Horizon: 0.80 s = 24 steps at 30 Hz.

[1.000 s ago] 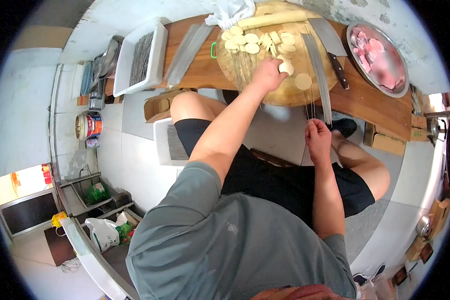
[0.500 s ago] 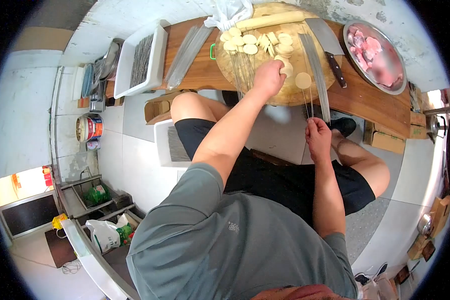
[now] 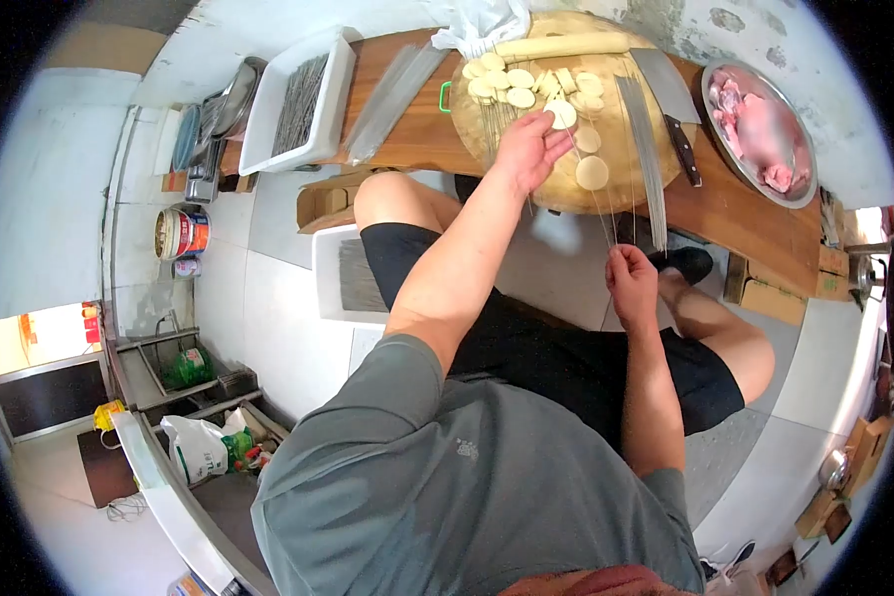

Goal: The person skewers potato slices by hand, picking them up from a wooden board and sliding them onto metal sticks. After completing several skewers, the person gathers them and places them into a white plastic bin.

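My left hand (image 3: 528, 149) rests on the round wooden chopping board (image 3: 526, 189), its fingertips pinching a pale round slice (image 3: 562, 115). More slices (image 3: 517, 87) lie in a heap at the board's far side. My right hand (image 3: 630, 282) hovers above my lap, shut on the near ends of two thin skewers (image 3: 616, 214). Their tips run through two slices (image 3: 592, 171) lying on the board. A long pale root (image 3: 564, 46) lies along the board's far edge.
A cleaver (image 3: 671, 104) lies right of the board, with a bundle of skewers (image 3: 645, 149) beside it. A metal bowl of raw meat (image 3: 765, 129) sits further right. A white tray of skewers (image 3: 300, 97) and loose skewers (image 3: 392, 87) occupy the table's left. Another tray (image 3: 346, 280) is on the floor.
My left hand reached further up the board and took a slice. A second slice now sits on the skewers. My right hand stayed put.
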Each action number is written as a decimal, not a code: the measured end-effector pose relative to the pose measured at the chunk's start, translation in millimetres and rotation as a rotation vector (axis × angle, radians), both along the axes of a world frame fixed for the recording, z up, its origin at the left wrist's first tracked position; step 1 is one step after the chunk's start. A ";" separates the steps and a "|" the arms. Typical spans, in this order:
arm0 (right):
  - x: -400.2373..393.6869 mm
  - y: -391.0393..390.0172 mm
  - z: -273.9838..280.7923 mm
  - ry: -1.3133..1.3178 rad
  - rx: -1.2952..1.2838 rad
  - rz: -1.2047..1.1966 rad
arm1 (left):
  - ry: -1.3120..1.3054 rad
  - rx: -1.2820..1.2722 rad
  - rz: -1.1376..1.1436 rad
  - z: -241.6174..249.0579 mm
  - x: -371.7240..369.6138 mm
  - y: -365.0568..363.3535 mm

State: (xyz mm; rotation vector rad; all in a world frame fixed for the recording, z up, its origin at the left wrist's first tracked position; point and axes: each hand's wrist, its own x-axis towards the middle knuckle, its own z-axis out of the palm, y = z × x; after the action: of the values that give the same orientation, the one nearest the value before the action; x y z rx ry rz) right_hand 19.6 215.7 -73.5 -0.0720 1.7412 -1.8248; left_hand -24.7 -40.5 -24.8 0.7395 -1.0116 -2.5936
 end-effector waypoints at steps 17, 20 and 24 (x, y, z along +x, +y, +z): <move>7.3 -2.5 1.3 -0.007 -0.039 0.031 | 0.132 0.026 0.084 13.9 1.2 -4.0; 7.2 -2.8 2.0 -0.011 -0.039 0.031 | 0.151 0.028 0.071 12.0 1.4 -5.5; 7.0 -3.0 1.6 -0.015 -0.044 0.029 | 0.151 0.038 0.081 8.5 0.1 -7.8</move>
State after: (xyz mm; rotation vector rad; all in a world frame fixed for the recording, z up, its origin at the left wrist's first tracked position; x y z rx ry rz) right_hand 26.6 212.7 -71.9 -0.1005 1.6817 -1.8378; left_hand -24.6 -48.3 -16.3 0.5714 -0.8714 -2.5610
